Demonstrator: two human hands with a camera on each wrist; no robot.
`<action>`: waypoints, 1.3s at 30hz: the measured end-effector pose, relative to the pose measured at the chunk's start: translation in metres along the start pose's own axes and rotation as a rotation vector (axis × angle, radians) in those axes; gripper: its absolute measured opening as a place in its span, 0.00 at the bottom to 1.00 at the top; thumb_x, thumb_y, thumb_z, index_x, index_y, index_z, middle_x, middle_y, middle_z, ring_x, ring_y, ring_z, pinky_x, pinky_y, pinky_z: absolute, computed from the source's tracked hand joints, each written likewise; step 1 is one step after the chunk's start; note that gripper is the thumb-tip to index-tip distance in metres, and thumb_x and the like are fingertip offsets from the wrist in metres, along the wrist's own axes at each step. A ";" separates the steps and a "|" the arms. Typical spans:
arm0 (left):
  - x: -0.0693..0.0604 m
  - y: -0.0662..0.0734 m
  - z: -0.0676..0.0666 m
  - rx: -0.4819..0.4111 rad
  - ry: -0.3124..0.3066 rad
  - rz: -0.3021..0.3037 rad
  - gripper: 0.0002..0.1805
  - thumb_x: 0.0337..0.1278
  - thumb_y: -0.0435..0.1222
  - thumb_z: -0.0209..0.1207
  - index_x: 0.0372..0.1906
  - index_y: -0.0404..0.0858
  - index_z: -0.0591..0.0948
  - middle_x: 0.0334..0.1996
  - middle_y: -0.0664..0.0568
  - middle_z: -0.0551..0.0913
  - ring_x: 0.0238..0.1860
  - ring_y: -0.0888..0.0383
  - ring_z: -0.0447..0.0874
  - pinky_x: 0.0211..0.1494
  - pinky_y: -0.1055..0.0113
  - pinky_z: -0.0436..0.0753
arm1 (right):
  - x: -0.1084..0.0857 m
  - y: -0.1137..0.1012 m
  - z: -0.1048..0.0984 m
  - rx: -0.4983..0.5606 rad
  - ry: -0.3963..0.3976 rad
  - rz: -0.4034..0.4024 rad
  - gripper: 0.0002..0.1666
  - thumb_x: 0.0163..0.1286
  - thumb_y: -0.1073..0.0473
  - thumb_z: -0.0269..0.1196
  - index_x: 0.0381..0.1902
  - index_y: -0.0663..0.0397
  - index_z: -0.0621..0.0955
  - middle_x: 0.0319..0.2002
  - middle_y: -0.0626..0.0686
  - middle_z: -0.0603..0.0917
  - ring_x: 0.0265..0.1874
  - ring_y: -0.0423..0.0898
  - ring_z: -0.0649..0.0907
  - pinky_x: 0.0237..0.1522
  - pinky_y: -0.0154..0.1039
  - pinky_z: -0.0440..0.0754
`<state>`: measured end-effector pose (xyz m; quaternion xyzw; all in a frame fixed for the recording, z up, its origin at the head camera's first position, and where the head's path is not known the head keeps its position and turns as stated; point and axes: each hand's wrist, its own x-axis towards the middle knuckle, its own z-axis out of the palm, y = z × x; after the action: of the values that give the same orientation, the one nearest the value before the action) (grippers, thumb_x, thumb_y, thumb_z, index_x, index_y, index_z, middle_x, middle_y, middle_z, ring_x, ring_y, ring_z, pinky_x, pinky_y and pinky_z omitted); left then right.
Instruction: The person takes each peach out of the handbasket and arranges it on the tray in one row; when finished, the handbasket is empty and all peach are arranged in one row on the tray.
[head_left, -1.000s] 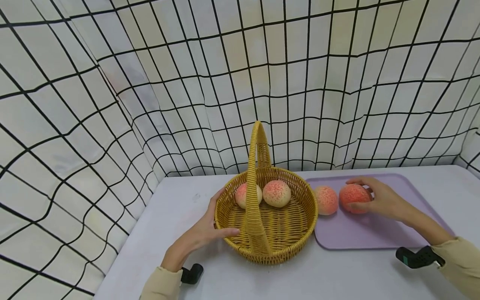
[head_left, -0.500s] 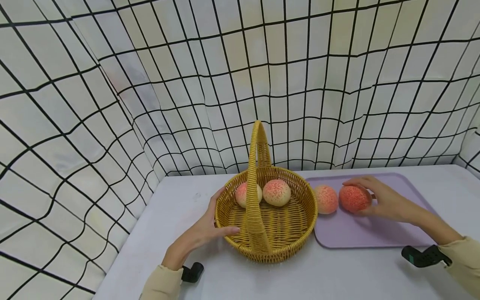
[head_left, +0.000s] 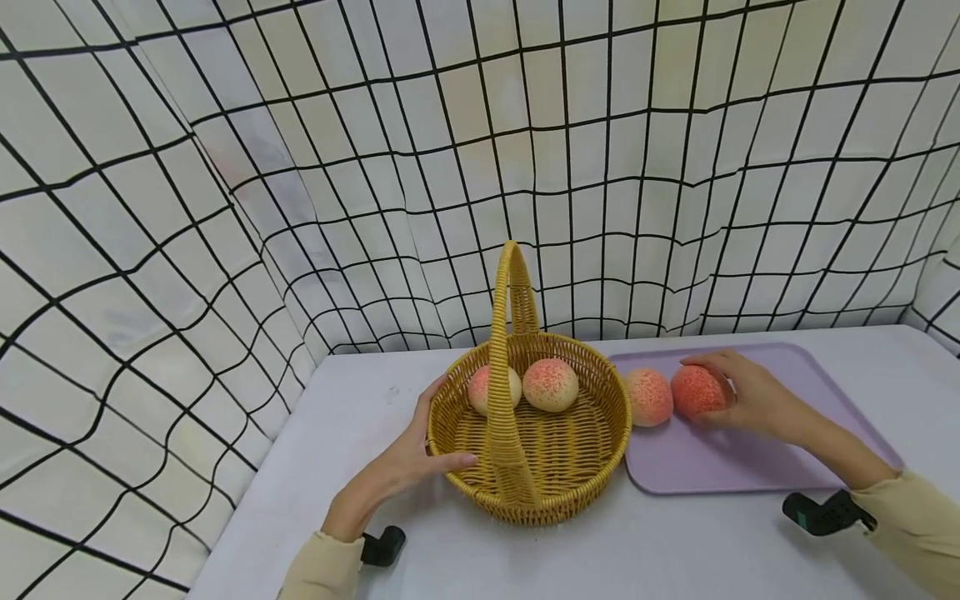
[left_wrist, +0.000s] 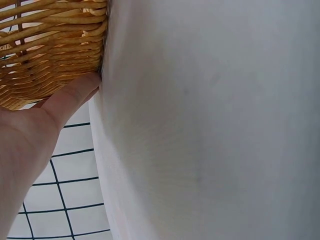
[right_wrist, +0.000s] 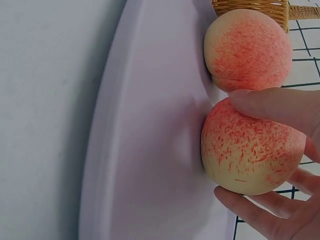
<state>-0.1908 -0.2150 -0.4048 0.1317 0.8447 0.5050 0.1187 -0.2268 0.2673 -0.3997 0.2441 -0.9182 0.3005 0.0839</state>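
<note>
In the head view my left hand (head_left: 412,458) holds the side of a yellow wicker basket (head_left: 566,467), its thumb over the rim and the fingers along the outside. The left wrist view shows fingertips against the woven wall (left_wrist: 50,65) near the tabletop. Inside the basket lie two pink-and-cream peaches (head_left: 551,385), one (head_left: 480,389) partly behind the handle. On the purple tray (head_left: 720,467), my right hand (head_left: 757,400) grips a redder peach (right_wrist: 252,147), thumb on one side and fingers around the other. Another peach (right_wrist: 247,50) sits right beside it, close to the basket.
A white table (head_left: 645,550) bears the basket and tray. White padding with a black grid net (head_left: 600,192) rises behind and at the left. The basket's tall arched handle (head_left: 504,375) stands upright across its opening. Black wrist devices (head_left: 821,512) sit at both sleeves.
My right hand has shifted slightly left with its fingers farther round the redder peach, which sits a little closer to its neighbour. The left hand keeps its hold on the basket.
</note>
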 end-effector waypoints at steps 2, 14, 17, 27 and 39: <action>0.000 0.000 0.001 -0.006 -0.002 -0.007 0.68 0.52 0.51 0.76 0.85 0.51 0.38 0.83 0.37 0.47 0.81 0.37 0.52 0.79 0.39 0.57 | 0.000 -0.001 -0.001 0.001 -0.007 0.007 0.46 0.47 0.63 0.85 0.64 0.66 0.78 0.60 0.71 0.79 0.60 0.72 0.76 0.58 0.75 0.73; 0.001 -0.001 -0.001 -0.002 0.002 0.001 0.68 0.52 0.51 0.76 0.85 0.51 0.39 0.83 0.37 0.47 0.81 0.37 0.52 0.79 0.38 0.57 | 0.022 -0.039 -0.024 0.070 0.022 -0.110 0.37 0.58 0.66 0.79 0.65 0.60 0.79 0.59 0.61 0.81 0.59 0.68 0.80 0.55 0.67 0.81; 0.001 -0.001 -0.002 0.007 0.000 0.010 0.68 0.52 0.51 0.76 0.85 0.50 0.39 0.83 0.37 0.47 0.81 0.36 0.52 0.79 0.38 0.57 | 0.035 -0.065 -0.017 0.144 0.055 -0.167 0.33 0.61 0.64 0.78 0.64 0.56 0.80 0.60 0.56 0.81 0.61 0.60 0.80 0.57 0.62 0.82; 0.004 0.000 0.002 0.013 -0.025 0.015 0.68 0.53 0.53 0.75 0.86 0.50 0.38 0.84 0.36 0.44 0.82 0.35 0.49 0.79 0.36 0.54 | 0.079 -0.109 0.040 0.363 -0.080 -0.160 0.32 0.68 0.60 0.74 0.68 0.55 0.78 0.67 0.56 0.77 0.69 0.58 0.74 0.68 0.64 0.74; 0.001 -0.001 0.000 -0.010 -0.007 0.004 0.68 0.52 0.51 0.76 0.85 0.53 0.38 0.84 0.38 0.44 0.82 0.35 0.49 0.79 0.35 0.54 | 0.105 -0.109 0.079 0.276 -0.213 -0.099 0.25 0.68 0.62 0.73 0.62 0.57 0.83 0.65 0.58 0.80 0.74 0.63 0.68 0.74 0.64 0.64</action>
<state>-0.1917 -0.2150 -0.4060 0.1344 0.8414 0.5092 0.1214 -0.2638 0.1025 -0.3756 0.3285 -0.8588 0.3916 -0.0336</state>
